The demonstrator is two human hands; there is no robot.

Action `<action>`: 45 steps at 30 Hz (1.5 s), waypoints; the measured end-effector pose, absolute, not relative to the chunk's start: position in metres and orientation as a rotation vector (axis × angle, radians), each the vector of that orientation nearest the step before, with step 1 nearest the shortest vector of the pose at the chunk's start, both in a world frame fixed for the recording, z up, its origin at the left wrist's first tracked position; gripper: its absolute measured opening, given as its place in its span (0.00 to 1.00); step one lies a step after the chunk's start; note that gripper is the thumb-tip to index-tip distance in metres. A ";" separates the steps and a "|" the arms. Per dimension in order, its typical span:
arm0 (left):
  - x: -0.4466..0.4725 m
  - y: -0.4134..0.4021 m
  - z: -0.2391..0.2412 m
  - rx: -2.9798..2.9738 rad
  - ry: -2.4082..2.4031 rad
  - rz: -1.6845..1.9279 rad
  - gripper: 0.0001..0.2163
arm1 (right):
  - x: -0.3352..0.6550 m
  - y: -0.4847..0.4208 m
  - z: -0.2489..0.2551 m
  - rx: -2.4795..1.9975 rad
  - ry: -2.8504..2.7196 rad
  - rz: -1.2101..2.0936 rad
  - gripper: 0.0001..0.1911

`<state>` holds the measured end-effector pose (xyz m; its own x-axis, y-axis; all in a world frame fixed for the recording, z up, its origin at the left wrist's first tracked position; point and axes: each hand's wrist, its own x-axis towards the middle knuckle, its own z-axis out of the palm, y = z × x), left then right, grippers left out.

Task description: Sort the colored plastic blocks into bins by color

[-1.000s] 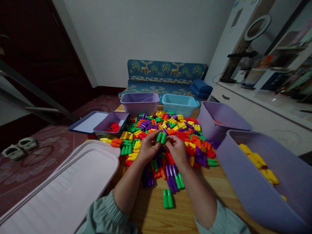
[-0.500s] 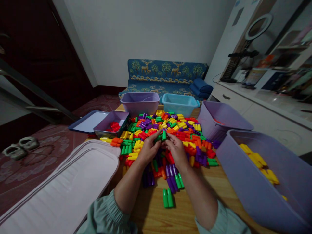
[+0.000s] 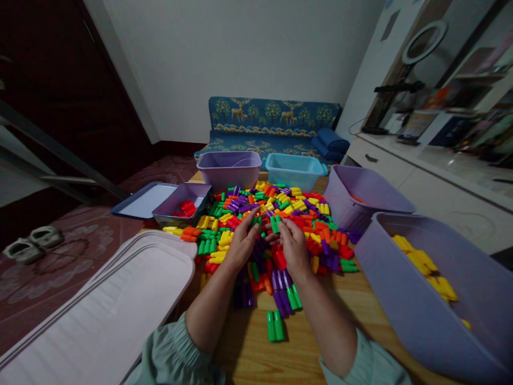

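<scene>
1 green block [image 3: 275, 224] held in my right hand [image 3: 295, 247]
Left hand [image 3: 241, 245] beside it; I can't tell whether that grip holds anything.

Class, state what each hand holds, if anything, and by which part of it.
Right hand: a green block, held by the side nearest the palm. Left hand: whether it holds anything cannot be told.

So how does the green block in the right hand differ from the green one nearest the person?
The held block is in the right hand; the near block lies on the table. The held block is partly covered; the near block shows whole. Both are green.
</scene>
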<state>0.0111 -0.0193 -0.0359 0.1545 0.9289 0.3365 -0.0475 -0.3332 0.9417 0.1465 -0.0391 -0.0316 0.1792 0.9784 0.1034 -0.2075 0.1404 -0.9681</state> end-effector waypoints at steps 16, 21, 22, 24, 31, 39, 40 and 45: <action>0.010 -0.018 -0.042 1.371 0.760 1.296 0.25 | 0.143 -0.044 -0.028 -1.005 -1.065 1.207 0.19; 0.013 -0.020 -0.039 1.319 0.705 1.282 0.25 | 0.142 -0.046 -0.027 -0.969 -1.125 1.228 0.15; 0.013 -0.021 -0.037 1.318 0.692 1.278 0.25 | 0.142 -0.046 -0.027 -0.973 -1.124 1.226 0.16; 0.013 -0.023 -0.035 1.323 0.680 1.264 0.26 | 0.141 -0.046 -0.027 -0.995 -1.109 1.200 0.17; 0.015 -0.020 -0.037 1.433 0.789 1.228 0.27 | 0.146 -0.045 -0.026 -1.030 -0.977 1.031 0.22; 0.014 -0.017 -0.037 1.520 1.014 1.375 0.19 | 0.145 -0.045 -0.026 -1.045 -1.017 1.068 0.26; 0.014 -0.017 -0.037 1.516 1.028 1.377 0.18 | 0.144 -0.045 -0.026 -1.045 -1.007 1.090 0.26; 0.015 -0.018 -0.037 1.460 1.049 1.370 0.16 | 0.144 -0.043 -0.028 -1.083 -1.012 1.160 0.24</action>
<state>0.0153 -0.0177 -0.0373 0.0468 0.9582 0.2823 0.0228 -0.2836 0.9587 0.1435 -0.0434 -0.0279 0.1259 0.9909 0.0481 -0.1825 0.0708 -0.9807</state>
